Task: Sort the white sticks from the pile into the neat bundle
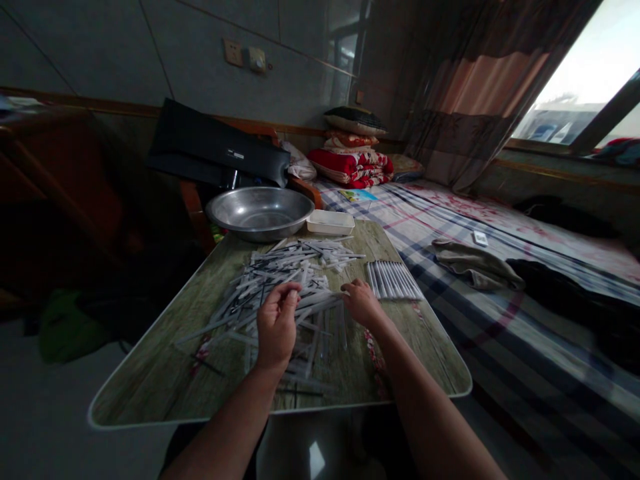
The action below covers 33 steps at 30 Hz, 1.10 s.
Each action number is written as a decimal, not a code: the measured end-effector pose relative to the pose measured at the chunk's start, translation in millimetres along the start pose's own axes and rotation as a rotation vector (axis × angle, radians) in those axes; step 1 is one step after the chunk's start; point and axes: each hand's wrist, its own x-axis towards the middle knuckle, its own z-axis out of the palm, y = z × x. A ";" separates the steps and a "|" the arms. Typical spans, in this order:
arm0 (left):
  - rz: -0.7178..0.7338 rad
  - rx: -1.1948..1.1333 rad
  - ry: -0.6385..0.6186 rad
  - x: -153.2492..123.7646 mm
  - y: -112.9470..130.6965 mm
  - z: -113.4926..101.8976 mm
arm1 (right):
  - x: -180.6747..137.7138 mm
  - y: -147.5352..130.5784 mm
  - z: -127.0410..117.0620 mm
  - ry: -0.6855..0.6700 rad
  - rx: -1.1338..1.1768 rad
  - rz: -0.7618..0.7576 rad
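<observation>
A loose heap of thin white and dark sticks [285, 277] covers the middle of a wood-pattern table [165, 373]. My left hand [277, 325] hovers over the heap, fingers curled with thumb and fingertips pinched on one thin stick. My right hand [361, 301] rests on the heap's right edge, fingers bent down onto a stick whose end pokes out to the left. Just right of that hand lies a neat row of white sticks [393, 279], laid side by side.
A metal basin [260, 212] and a shallow white tray [331, 222] stand at the table's far edge. A bed [500, 267] with a striped sheet, crumpled cloth and stacked bedding runs along the right. A dark case leans on a chair behind.
</observation>
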 end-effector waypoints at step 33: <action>-0.125 -0.018 -0.171 0.1 -3.7 3.9 | -12.6 -45.9 -35.0 0.066 0.605 -0.421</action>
